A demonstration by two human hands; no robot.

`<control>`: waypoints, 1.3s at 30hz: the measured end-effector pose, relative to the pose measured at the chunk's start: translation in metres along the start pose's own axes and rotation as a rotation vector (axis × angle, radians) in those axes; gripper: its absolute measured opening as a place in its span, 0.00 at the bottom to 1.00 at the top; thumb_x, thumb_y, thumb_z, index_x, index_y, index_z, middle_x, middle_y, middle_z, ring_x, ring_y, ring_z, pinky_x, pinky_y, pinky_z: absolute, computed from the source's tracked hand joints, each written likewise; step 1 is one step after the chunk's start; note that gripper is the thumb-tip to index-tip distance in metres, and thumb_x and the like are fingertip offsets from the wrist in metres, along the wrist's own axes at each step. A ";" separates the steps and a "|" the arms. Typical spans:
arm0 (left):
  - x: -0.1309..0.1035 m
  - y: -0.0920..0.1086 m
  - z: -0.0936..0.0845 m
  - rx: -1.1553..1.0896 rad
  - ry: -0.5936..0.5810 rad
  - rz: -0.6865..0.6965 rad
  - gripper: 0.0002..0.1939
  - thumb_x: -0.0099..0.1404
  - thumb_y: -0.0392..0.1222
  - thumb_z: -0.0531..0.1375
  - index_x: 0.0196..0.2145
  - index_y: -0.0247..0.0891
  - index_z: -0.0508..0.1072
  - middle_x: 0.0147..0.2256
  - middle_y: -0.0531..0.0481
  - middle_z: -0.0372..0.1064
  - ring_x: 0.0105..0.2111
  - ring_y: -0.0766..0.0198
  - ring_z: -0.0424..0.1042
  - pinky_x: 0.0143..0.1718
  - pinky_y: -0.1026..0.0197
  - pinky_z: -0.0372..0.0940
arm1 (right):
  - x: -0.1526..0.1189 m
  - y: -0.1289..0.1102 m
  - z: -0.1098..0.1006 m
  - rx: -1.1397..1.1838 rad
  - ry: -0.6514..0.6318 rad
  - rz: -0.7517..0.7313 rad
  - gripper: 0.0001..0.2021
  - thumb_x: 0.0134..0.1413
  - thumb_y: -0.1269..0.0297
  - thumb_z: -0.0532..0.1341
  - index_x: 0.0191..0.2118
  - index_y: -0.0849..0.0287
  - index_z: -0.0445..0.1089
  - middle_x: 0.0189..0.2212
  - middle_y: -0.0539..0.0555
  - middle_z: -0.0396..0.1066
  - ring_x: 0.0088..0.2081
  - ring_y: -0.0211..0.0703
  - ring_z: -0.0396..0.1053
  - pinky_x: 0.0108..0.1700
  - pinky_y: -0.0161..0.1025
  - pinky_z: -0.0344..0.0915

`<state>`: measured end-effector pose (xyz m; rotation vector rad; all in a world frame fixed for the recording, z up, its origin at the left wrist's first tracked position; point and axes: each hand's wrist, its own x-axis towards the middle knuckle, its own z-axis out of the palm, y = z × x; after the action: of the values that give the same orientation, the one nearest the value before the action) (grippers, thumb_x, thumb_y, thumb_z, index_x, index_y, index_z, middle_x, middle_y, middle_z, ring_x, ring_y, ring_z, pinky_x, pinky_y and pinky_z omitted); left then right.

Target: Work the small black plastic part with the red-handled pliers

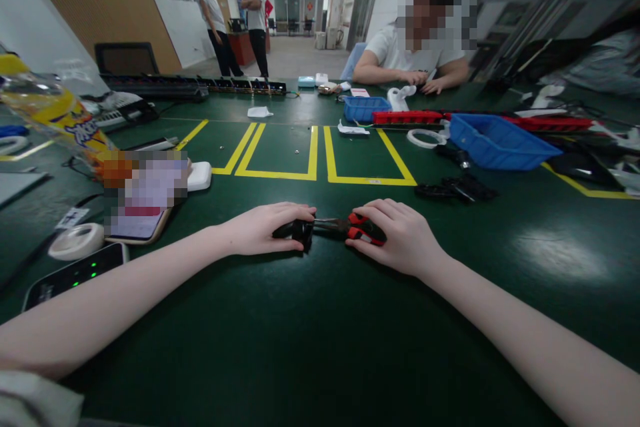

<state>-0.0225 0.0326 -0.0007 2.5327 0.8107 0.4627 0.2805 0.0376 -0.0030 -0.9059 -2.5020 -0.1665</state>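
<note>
Over the green table (320,347), my left hand (270,228) is closed around a small black part (301,233). My right hand (400,235) grips the red and black handles of a pair of pliers (357,228). The plier jaws point left and reach the black part, where their tips meet it between my left thumb and fingers. Whether the jaws are clamped on it cannot be made out. My left palm hides some of the black part.
At left are a bottle (75,123), a phone (145,200), a tape roll (77,241) and a black device (75,275). Black parts (457,188) and blue trays (500,140) (367,108) lie at right. A person (415,47) sits across the table.
</note>
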 end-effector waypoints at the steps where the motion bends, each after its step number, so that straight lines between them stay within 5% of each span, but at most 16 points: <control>1: 0.000 0.000 0.000 0.004 0.002 0.007 0.26 0.66 0.44 0.63 0.59 0.41 0.62 0.62 0.40 0.60 0.61 0.52 0.63 0.60 0.46 0.61 | 0.000 0.000 0.000 0.002 0.002 0.000 0.22 0.55 0.50 0.64 0.47 0.64 0.70 0.41 0.61 0.74 0.39 0.51 0.71 0.39 0.46 0.68; 39: 0.000 0.002 -0.002 0.033 -0.019 -0.015 0.26 0.68 0.43 0.61 0.61 0.44 0.60 0.63 0.42 0.60 0.62 0.52 0.61 0.60 0.46 0.61 | -0.001 -0.001 -0.001 -0.025 0.008 0.008 0.20 0.55 0.51 0.63 0.47 0.61 0.71 0.42 0.61 0.74 0.40 0.53 0.71 0.39 0.47 0.66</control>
<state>-0.0220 0.0319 0.0016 2.5556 0.8361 0.4234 0.2806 0.0362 -0.0025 -0.9231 -2.4940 -0.1989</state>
